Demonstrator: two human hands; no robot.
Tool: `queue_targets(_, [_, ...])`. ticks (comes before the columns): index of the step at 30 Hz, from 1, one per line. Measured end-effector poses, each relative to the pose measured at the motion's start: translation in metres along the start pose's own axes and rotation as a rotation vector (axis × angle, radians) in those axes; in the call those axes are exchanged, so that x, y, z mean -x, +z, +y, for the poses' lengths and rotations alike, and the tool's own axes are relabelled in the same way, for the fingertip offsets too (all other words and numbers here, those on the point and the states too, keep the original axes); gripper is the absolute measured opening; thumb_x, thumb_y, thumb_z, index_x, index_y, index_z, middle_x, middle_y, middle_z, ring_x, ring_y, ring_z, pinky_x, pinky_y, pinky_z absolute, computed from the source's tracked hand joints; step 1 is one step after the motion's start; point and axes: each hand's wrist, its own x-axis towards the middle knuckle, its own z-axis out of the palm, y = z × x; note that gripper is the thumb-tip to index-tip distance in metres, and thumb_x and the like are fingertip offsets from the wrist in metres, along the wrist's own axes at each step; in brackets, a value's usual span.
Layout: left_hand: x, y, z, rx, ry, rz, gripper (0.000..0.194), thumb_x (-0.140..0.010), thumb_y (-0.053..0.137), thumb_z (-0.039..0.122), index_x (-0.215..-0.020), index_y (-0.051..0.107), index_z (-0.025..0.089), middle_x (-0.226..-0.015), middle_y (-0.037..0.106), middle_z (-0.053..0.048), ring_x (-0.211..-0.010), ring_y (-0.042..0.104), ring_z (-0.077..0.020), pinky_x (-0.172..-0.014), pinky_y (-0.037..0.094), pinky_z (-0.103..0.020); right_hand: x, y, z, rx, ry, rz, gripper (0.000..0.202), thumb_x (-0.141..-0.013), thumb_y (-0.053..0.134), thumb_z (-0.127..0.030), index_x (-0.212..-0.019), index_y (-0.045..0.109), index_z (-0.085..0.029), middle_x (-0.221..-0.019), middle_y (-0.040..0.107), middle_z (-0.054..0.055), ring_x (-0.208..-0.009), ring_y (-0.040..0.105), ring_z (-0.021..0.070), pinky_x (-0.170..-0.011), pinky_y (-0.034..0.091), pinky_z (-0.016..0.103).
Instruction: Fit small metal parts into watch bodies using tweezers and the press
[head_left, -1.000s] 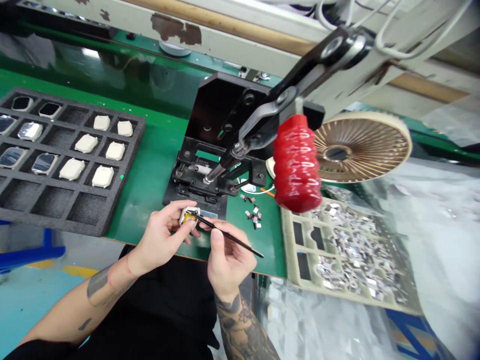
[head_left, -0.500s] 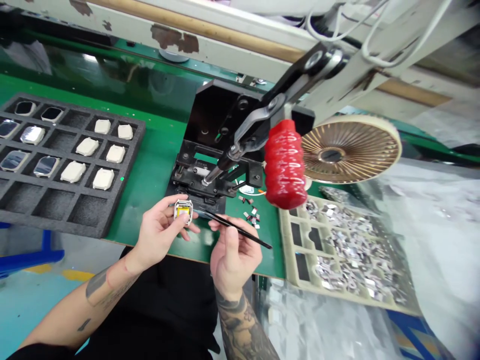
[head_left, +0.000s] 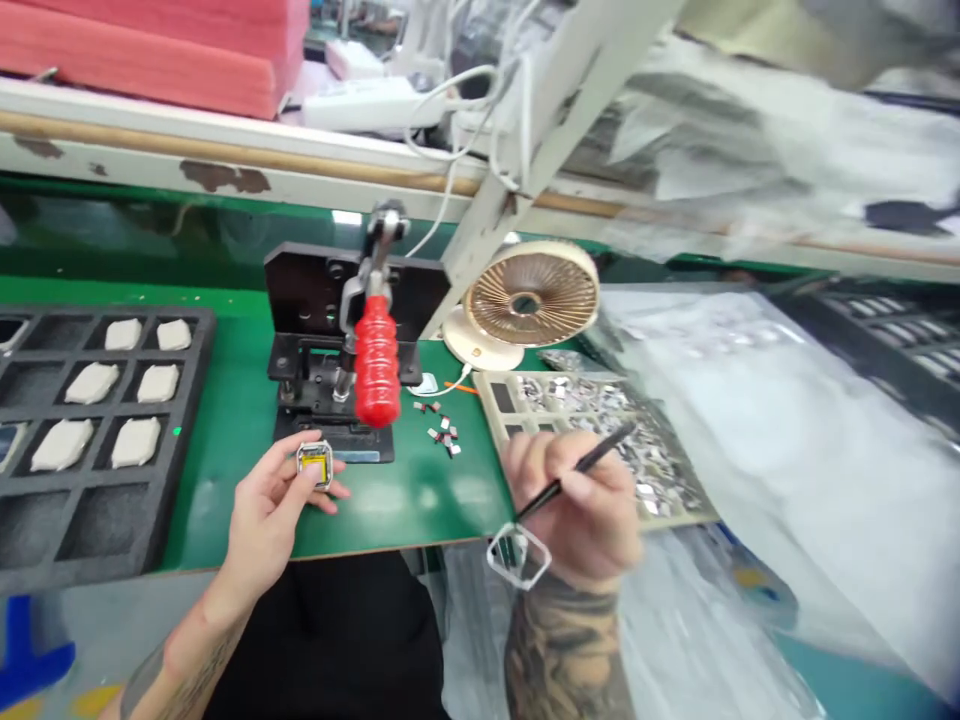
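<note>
My left hand [head_left: 259,520] pinches a small open watch case [head_left: 328,466] with a pale rim and a yellow part inside, the thumb pressing across it. It is just in front of the black press [head_left: 330,420] with the red handle [head_left: 376,365]. My right hand [head_left: 589,525] closes around black tweezers [head_left: 600,448] that point down to the left. At their tip hangs a thin white square frame [head_left: 516,582], beyond the table's front edge. My right hand partly hides a beige parts tray [head_left: 491,395] behind it.
On the left lies a dark foam tray [head_left: 176,440] with several cream watch cases [head_left: 135,442]. Small loose parts [head_left: 446,435] are scattered right of the press. A fan [head_left: 532,300] stands behind, and plastic sheeting [head_left: 780,480] covers the right side.
My right hand has moved right, away from the watch case, and the white frame now hangs from the tweezers. My left hand still holds the case. The view has swung right.
</note>
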Motion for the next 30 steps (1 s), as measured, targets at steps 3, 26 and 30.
queue_targets(3, [0.0,0.001,0.0,-0.041,0.015,-0.011,0.049,-0.104,0.078,0.044,-0.14,0.065,0.014,-0.109,0.085,-0.017,-0.084,0.085,-0.028,-0.067,0.07,-0.033,-0.041,-0.011,0.0,0.524,-0.111,0.057,0.015,-0.099,0.08,-0.035,-0.091,0.076,-0.023,-0.082,0.076,0.002,-0.074,0.07,0.0194,-0.072,0.057,0.035])
queue_targets(26, [0.009,-0.003,0.001,-0.242,0.055,0.052,0.049,-0.099,0.085,0.044,-0.136,0.07,0.017,-0.114,0.085,-0.012,-0.093,0.087,-0.0289,-0.075,0.074,-0.03,0.041,-0.074,-0.001,1.386,-0.136,-0.099,0.028,-0.11,0.057,-0.022,-0.133,0.073,-0.025,-0.126,0.075,0.012,-0.116,0.07,0.0295,-0.101,0.056,0.048])
queue_targets(30, [0.008,-0.006,0.0,-0.254,0.02,0.062,0.05,-0.098,0.086,0.045,-0.138,0.07,0.018,-0.116,0.086,-0.011,-0.094,0.086,-0.0278,-0.076,0.073,-0.028,0.041,-0.141,-0.033,1.563,0.086,-0.039,0.027,-0.108,0.055,-0.019,-0.12,0.079,-0.024,-0.113,0.075,0.011,-0.106,0.069,0.0304,-0.097,0.055,0.048])
